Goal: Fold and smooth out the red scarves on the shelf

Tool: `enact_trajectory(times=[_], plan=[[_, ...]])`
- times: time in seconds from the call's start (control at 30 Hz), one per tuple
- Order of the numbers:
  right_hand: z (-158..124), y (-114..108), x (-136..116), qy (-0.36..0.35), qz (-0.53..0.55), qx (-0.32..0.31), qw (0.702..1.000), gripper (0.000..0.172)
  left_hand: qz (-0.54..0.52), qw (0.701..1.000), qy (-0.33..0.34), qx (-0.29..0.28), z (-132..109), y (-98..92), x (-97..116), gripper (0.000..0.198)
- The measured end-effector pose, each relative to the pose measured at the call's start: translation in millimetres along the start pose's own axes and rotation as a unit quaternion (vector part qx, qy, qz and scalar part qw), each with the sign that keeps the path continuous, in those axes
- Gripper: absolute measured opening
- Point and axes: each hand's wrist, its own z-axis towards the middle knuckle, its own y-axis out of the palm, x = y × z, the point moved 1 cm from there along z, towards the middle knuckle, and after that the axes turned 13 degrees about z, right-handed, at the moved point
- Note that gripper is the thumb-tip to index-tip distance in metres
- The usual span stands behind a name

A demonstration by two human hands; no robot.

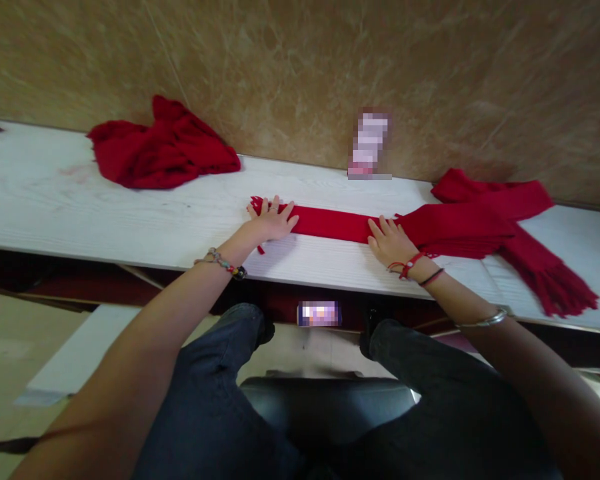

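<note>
A red scarf (333,224) lies flat in a narrow folded strip along the white shelf-like table. On its fringed left end rests my left hand (273,220), palm down with the fingers spread. My right hand (391,240) presses on the strip farther right, its fingers also stretched out. Just beyond my right hand a folded red scarf (460,230) lies against the strip; whether the two are one piece I cannot tell. A looser red scarf length with fringe (555,277) extends at the far right. To the left is a crumpled red scarf (165,150).
A brown marble-patterned wall (290,80) runs along the back of the white table (145,227). A small blurred item (370,143) stands by the wall, and another blurred item (319,313) shows below the table's front edge. My legs and a dark seat (325,407) are underneath.
</note>
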Motion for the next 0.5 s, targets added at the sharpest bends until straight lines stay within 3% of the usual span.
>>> enact_trajectory(times=[0.23,0.3,0.4,0.5], plan=[[2.0,-20.3,-34.1,0.039,0.024,-0.025,0.999,0.056,0.040,0.999,0.004,0.010,0.3,-4.7,3.1,0.060],[5.9,-23.2,-48.6,0.035,0.056,-0.042,0.997,0.056,0.044,0.998,0.016,0.037,-3.0,-9.1,10.7,0.060],[11.6,-20.5,-67.9,0.023,0.098,-0.055,0.993,0.056,0.017,0.995,0.074,0.072,-11.0,-11.6,27.7,0.062],[12.5,-13.2,-79.2,0.023,0.120,-0.060,0.991,0.055,-0.005,0.990,0.127,0.054,-20.4,-5.4,43.0,0.060]])
